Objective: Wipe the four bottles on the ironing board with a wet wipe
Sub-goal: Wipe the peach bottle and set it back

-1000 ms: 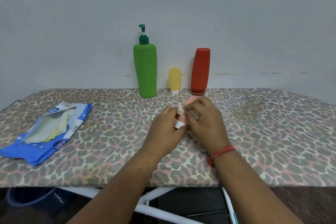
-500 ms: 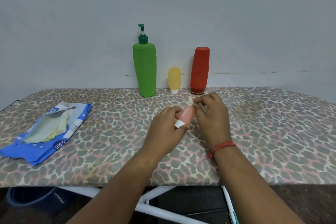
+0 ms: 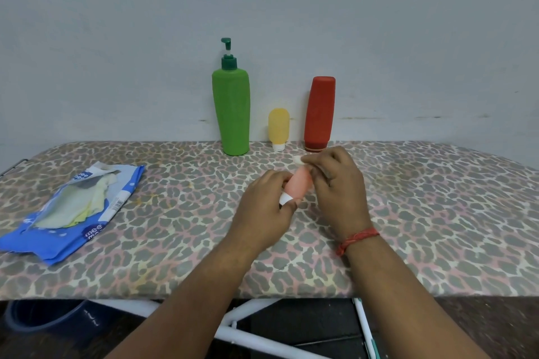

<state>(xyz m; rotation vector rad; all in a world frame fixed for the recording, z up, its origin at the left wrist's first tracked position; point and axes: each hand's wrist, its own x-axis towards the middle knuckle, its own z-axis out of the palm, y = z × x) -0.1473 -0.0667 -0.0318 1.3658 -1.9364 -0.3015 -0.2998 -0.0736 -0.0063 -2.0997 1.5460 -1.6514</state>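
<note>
Mid-frame, the left hand [image 3: 267,207] gripped the small pink plastic bottle [image 3: 297,185] by its white cap while the right hand [image 3: 335,186] pinched a crumpled white wet wipe [image 3: 298,160] at its far end. Wiping step; next, probably swap bottles.

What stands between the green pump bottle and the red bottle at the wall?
In the head view, the small yellow bottle stands between the green pump bottle and the red bottle.

Matt plastic bottles [image 3: 232,108], patterned cloth board [image 3: 175,242]
</note>
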